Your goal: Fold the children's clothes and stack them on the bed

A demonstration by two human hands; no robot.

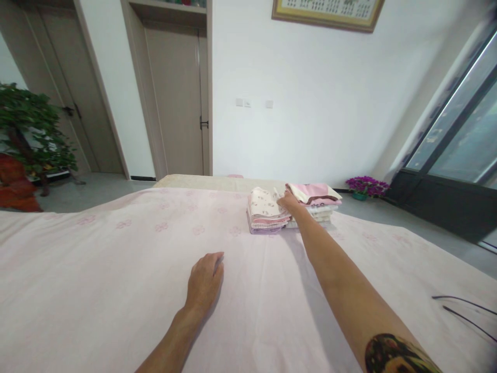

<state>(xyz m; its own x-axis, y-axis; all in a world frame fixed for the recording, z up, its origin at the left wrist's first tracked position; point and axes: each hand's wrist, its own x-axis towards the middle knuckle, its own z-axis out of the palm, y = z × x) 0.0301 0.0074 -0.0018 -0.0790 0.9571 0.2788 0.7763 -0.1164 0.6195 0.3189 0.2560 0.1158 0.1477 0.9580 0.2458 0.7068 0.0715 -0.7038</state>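
My left hand [204,281] lies flat on the pink flowered bedsheet [116,269], fingers together and stretched out, holding nothing. My right arm reaches far across the bed. My right hand [289,201] touches the gap between two stacks of folded clothes: a left stack [264,211] of cream, pink and lilac pieces, and a right stack [315,199] topped by a pink and cream piece. Its fingers are mostly hidden between the stacks, so its grip is unclear.
Thin black cables [466,308] lie on the sheet at the right. Beyond the bed are two closed doors [176,98], a potted green plant [27,129] at the left, purple flowers [365,185] on the floor, and a large window [462,140] at the right.
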